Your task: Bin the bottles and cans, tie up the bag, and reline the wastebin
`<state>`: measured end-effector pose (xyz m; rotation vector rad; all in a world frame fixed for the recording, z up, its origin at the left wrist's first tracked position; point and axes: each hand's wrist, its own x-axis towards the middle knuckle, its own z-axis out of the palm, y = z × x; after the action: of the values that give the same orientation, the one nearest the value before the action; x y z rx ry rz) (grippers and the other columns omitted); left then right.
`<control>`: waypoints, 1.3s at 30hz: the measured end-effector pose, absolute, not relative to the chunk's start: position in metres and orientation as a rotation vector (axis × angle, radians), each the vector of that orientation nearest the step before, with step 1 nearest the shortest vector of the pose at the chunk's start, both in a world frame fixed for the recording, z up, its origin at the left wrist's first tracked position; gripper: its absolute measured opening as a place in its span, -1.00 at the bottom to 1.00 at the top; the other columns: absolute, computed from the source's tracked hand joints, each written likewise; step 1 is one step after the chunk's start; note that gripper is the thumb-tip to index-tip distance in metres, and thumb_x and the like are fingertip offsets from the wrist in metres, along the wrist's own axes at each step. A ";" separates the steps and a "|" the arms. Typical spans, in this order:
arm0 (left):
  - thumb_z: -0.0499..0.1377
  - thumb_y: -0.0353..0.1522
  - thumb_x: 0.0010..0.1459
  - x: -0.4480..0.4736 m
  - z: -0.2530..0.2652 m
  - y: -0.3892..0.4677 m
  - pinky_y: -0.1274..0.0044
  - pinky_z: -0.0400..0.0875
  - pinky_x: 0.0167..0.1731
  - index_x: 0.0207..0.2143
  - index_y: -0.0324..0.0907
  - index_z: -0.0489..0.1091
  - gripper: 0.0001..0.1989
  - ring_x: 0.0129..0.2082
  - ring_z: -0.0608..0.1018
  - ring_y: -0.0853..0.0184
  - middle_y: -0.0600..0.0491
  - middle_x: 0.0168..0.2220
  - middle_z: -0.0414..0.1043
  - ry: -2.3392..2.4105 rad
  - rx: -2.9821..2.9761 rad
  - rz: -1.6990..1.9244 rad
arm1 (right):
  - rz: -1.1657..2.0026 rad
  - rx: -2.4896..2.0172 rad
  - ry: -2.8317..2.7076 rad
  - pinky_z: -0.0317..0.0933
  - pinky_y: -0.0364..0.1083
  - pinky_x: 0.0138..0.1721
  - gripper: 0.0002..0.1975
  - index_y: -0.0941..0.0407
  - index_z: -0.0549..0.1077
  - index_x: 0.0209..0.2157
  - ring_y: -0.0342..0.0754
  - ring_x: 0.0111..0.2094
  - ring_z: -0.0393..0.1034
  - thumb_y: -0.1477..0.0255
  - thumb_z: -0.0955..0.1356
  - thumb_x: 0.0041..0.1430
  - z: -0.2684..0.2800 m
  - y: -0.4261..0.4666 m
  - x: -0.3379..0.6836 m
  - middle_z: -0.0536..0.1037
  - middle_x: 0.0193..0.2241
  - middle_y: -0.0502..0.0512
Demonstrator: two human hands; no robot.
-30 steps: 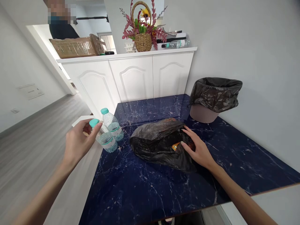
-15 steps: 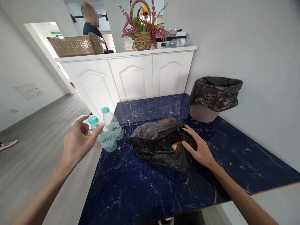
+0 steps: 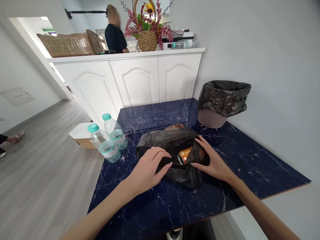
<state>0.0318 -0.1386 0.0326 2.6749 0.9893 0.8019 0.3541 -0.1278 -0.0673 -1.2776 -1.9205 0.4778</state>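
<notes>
A: Report the status of the black bag point(image 3: 167, 144).

B: The black bag lies on its side on the bench point(image 3: 250, 166), in front of the lined bin point(image 3: 221, 100). Your left hand point(image 3: 149, 168) rests flat on the bag's near side, fingers closed down on the plastic at the mouth. Your right hand point(image 3: 214, 162) rests on the bag's right side, fingers spread around the opening. The hands are apart, one on each side of the mouth.

A: What is done, and what is left?

B: Two bottles point(image 3: 110, 141) stand upright to the left of the bag, outside it. An orange can point(image 3: 183, 155) shows in the bag's mouth, between your hands; it is still inside. Judged from this, the contents are partly out. You cannot tell what else the bag holds.
</notes>
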 end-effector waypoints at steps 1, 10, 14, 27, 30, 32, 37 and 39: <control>0.13 -0.27 0.50 0.043 0.026 -0.133 0.30 0.48 0.12 0.07 -0.07 0.38 -0.83 0.08 0.57 0.16 -0.06 0.06 0.54 0.987 2.628 0.770 | 0.476 -1.276 -1.933 0.00 0.38 0.50 -0.04 -0.21 0.01 0.54 0.32 0.57 -0.12 0.04 0.50 0.28 -0.069 -0.130 0.356 -0.07 0.59 0.12; 0.18 -0.05 0.42 0.106 -0.009 -0.098 0.12 0.54 0.08 0.16 -0.16 0.36 -0.55 0.09 0.63 -0.05 -0.18 0.10 0.58 1.217 2.435 0.581 | 0.474 -1.250 -1.964 -0.03 0.33 0.52 -0.01 -0.21 -0.09 0.56 0.25 0.57 -0.11 0.11 0.49 0.30 -0.076 -0.129 0.361 -0.09 0.60 0.12; 0.24 0.00 0.34 0.113 -0.011 -0.102 0.09 0.55 0.03 0.19 -0.18 0.36 -0.44 0.03 0.66 -0.09 -0.19 0.07 0.62 1.268 2.420 0.538 | 0.488 -1.255 -1.978 0.05 0.32 0.49 -0.02 -0.23 -0.12 0.57 0.26 0.57 -0.10 0.11 0.47 0.32 -0.077 -0.129 0.362 -0.09 0.59 0.09; 0.42 -0.18 0.18 0.082 0.032 -0.121 0.22 0.52 0.20 0.21 -0.03 0.31 -0.40 0.17 0.63 0.05 -0.04 0.21 0.56 1.303 2.381 1.022 | 0.444 -1.286 -1.982 0.09 0.34 0.48 -0.10 -0.17 -0.10 0.57 0.28 0.53 0.04 0.06 0.41 0.39 -0.091 -0.121 0.364 0.07 0.56 0.15; 0.42 -0.17 0.17 0.055 0.053 -0.142 0.32 0.58 0.12 0.22 0.00 0.30 -0.37 0.11 0.67 0.11 -0.03 0.24 0.54 1.359 2.347 1.152 | 0.469 -1.327 -1.984 0.14 0.34 0.46 -0.10 -0.19 -0.12 0.57 0.29 0.52 0.07 0.03 0.39 0.40 -0.091 -0.123 0.364 0.11 0.54 0.13; 0.42 -0.16 0.17 0.031 0.065 -0.160 0.34 0.60 0.06 0.27 0.03 0.26 -0.32 0.07 0.70 0.12 -0.01 0.17 0.59 1.454 2.375 1.194 | 0.484 -1.348 -1.990 0.18 0.35 0.44 -0.10 -0.20 -0.13 0.57 0.31 0.51 0.07 0.01 0.38 0.41 -0.090 -0.124 0.364 0.10 0.55 0.13; 0.40 -0.02 0.13 -0.043 0.079 -0.200 0.34 0.61 -0.23 0.36 0.06 0.17 -0.17 -0.06 0.74 0.00 0.00 0.06 0.67 1.925 2.415 1.130 | 0.478 -1.385 -2.003 0.21 0.39 0.42 -0.09 -0.20 -0.15 0.58 0.36 0.51 0.07 0.00 0.37 0.42 -0.091 -0.126 0.363 0.08 0.55 0.14; 0.39 0.03 0.09 -0.073 0.080 -0.208 0.36 0.54 -0.42 0.35 0.10 0.17 -0.15 -0.30 0.73 0.05 0.00 0.07 0.67 2.102 2.388 1.065 | 0.470 -1.383 -2.006 0.20 0.39 0.43 -0.10 -0.18 -0.15 0.58 0.36 0.51 0.07 0.00 0.36 0.42 -0.092 -0.127 0.363 0.09 0.55 0.15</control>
<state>-0.0727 -0.2081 0.0805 2.3878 2.1016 1.0647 0.3629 -0.1266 -0.0920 -1.3832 -2.0065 0.4696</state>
